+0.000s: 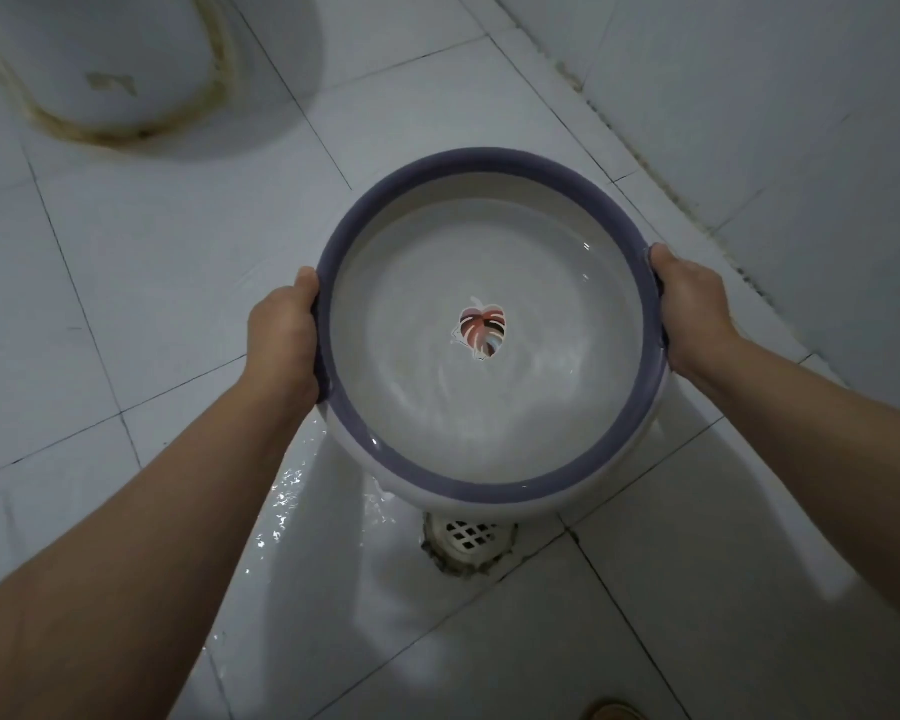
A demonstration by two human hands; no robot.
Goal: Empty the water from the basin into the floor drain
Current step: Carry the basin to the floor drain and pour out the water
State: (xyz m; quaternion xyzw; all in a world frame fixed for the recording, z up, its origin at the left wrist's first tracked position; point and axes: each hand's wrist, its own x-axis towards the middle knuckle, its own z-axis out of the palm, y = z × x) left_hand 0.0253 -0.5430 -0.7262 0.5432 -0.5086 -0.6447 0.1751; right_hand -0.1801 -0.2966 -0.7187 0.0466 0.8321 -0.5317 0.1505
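A round white basin (489, 407) with a purple rim and a leaf picture on its bottom hangs above the tiled floor, holding rippling clear water. My left hand (284, 337) grips its left rim and my right hand (689, 309) grips its right rim. The basin tilts toward me, its near edge lowest. The white floor drain (471, 535) with a lattice grate lies just below the near edge, partly hidden by the basin. A wet sheet of water (302, 511) glistens on the tiles to the left of the drain.
The base of a white toilet (100, 59) stands at the far left, ringed by stained sealant. A tiled wall (780, 122) runs along the right, meeting the floor in a dark grimy joint. A tan slipper tip (611, 711) shows at the bottom edge.
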